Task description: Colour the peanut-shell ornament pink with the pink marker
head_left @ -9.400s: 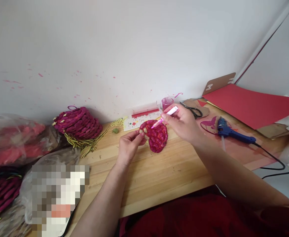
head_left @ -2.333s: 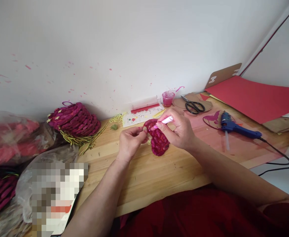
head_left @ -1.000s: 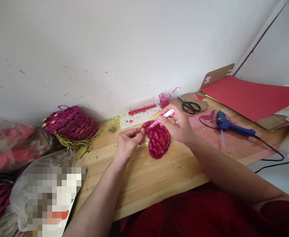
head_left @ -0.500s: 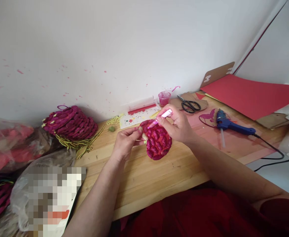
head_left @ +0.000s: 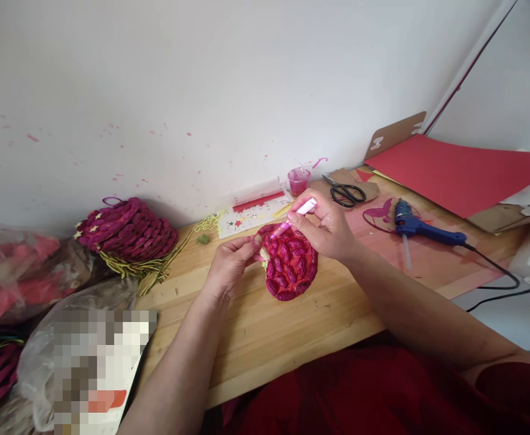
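My left hand (head_left: 236, 257) pinches the left edge of a red craft piece (head_left: 291, 272), a rounded board covered in raised magenta lumps that look like painted peanut shells. A pale yellowish bit shows at that edge beside my fingertips. In my right hand (head_left: 331, 226) is a short white-handled paintbrush (head_left: 309, 206). Its pink lower end slants down to the left and meets the upper part of the craft piece. My right fingers wrap the handle and hide part of it. The piece is held tilted above the wooden table (head_left: 247, 362).
Stacked magenta craft pieces (head_left: 129, 229) with yellow tassels stand left, by plastic bags (head_left: 75, 338). Behind my hands are a sheet with small stars (head_left: 235, 225), a pink paint cup (head_left: 299, 179) and scissors (head_left: 347, 193). A blue glue gun (head_left: 423, 231) and red card (head_left: 464, 172) lie right.
The craft piece has tipped slightly, its lumpy face turned more toward me and its lower edge a bit lower. Both hands keep their hold, and the brush stays against the upper part.
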The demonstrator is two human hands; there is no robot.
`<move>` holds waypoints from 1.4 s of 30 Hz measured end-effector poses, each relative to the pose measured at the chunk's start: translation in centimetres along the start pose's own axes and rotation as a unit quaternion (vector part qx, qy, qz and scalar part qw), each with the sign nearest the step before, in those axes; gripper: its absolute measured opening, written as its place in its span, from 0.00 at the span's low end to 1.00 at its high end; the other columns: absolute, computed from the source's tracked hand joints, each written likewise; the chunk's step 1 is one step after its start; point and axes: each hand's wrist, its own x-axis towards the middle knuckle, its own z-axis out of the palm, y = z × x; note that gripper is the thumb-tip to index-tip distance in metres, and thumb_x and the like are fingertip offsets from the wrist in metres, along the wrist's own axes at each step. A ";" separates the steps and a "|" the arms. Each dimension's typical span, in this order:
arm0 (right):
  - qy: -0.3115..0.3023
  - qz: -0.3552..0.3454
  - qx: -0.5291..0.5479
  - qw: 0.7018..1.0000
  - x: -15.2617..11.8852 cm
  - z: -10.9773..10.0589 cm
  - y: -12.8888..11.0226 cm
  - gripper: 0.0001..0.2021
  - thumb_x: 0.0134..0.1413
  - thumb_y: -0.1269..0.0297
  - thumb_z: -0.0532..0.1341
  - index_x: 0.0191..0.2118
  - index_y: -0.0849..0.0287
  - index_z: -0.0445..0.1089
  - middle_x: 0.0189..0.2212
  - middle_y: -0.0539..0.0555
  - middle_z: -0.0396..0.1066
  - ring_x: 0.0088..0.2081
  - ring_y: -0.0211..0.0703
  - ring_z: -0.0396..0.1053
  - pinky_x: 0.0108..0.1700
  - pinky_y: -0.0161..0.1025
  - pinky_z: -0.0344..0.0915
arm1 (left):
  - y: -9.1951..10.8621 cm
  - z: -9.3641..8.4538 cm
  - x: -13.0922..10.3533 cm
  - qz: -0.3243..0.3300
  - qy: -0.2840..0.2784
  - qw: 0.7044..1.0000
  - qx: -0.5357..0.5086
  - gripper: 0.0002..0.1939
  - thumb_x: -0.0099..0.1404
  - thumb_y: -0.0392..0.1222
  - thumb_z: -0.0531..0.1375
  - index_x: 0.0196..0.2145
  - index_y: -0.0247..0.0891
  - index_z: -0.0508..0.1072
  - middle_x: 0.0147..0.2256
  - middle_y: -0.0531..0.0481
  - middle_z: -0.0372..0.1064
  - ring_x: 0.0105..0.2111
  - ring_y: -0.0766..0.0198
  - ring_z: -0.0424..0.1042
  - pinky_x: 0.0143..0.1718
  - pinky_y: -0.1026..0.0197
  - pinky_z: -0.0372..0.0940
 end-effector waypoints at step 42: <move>0.012 0.002 -0.029 1.000 -0.2 0.2 0.3 0.09 0.65 0.54 0.65 0.38 0.52 0.69 0.33 0.53 0.75 0.38 0.48 0.75 0.40 0.46 0.71 | 0.3 0.1 -0.1 -0.019 0.013 1.000 0.019 0.27 0.33 0.53 0.83 0.28 0.34 0.84 0.23 0.50 0.77 0.20 0.70 0.70 0.24 0.66 0.68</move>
